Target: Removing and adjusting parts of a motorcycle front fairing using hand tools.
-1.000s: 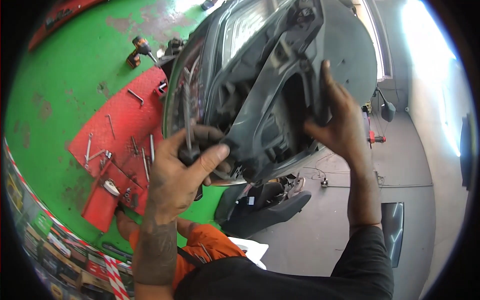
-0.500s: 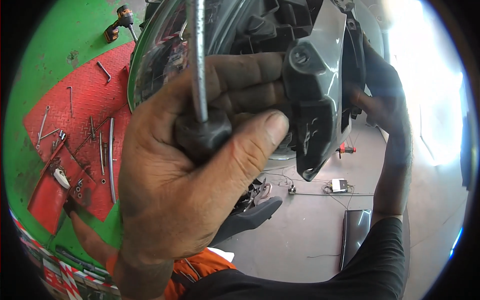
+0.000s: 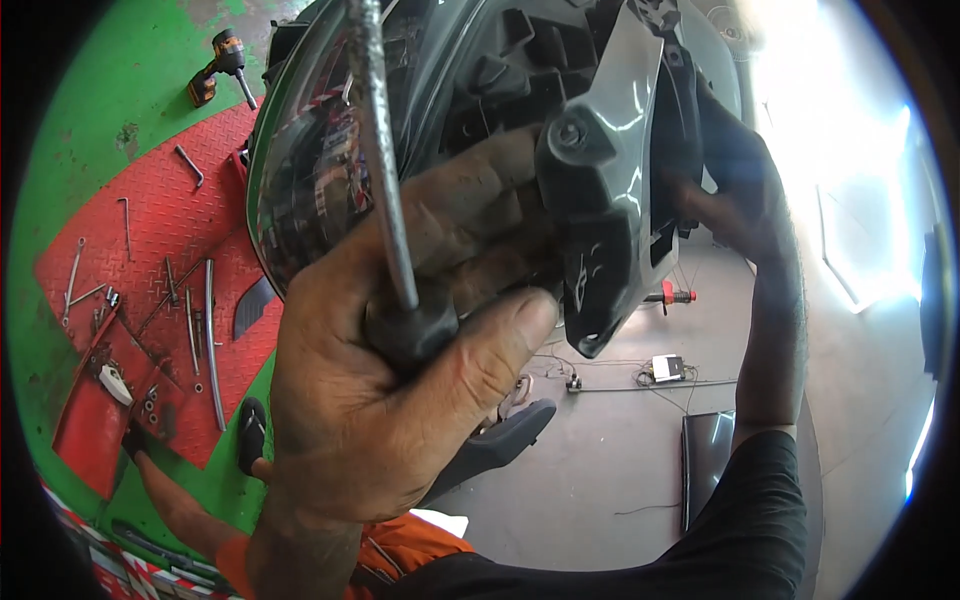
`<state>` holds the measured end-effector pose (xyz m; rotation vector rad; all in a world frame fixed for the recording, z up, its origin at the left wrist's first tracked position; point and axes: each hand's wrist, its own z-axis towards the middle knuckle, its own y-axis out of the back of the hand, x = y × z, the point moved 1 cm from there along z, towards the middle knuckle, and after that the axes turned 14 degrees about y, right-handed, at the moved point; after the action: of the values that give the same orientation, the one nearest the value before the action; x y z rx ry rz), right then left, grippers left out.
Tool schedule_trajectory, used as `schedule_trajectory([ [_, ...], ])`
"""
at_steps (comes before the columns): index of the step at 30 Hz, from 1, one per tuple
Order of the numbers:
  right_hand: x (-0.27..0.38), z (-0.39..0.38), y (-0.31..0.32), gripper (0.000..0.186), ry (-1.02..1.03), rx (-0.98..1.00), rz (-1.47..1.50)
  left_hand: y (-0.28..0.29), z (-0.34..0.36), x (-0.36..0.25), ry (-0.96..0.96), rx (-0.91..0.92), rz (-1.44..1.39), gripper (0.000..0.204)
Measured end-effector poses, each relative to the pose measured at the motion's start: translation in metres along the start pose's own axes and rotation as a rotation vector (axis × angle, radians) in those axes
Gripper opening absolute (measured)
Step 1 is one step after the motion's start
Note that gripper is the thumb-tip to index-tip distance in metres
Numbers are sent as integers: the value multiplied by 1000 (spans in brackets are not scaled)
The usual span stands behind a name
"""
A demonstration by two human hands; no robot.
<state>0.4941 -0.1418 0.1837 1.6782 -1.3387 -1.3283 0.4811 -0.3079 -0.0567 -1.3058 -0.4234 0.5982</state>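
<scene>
Screwdriver [image 3: 384, 170] lies in the left grip [image 3: 400, 400], its dark handle tucked against the palm and its shaft rising to the top of the frame, likely carried this way so the fingertips can work without setting it down. That grip is half curled round the handle, with the fingers reaching to the grey bracket [image 3: 612, 160], right of upper centre, beside the headlight [image 3: 490, 75]; whether they press on it cannot be told. The right grip [image 3: 740, 195], upper right, bends round the bracket's dark far side, seemingly to steady it; the thumb shows but the fingers are mostly hidden, so how tightly it closes is unclear. The left wrist comes from the lower edge, thumb stretched rightward; the right forearm stands nearly upright. Tools [image 3: 189, 167] lie spread over the red plate [image 3: 100, 210], left, probably for easy reach.
</scene>
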Motion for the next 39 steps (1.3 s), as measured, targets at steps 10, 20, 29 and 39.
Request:
schedule_trajectory([
  [10,-11,-4,-3,79,89,-65,20,4,-1,8,-63,16,17,65],
  [20,-9,-101,-52,33,-90,-725,92,8,-3,-2,16,68,132,70],
  [29,2,-132,-116,45,-594,-911,733,25,-13,-1,21,-11,197,72],
  [39,-12,-134,-88,62,-779,-754,1586,12,4,-4,87,276,71,73],
])
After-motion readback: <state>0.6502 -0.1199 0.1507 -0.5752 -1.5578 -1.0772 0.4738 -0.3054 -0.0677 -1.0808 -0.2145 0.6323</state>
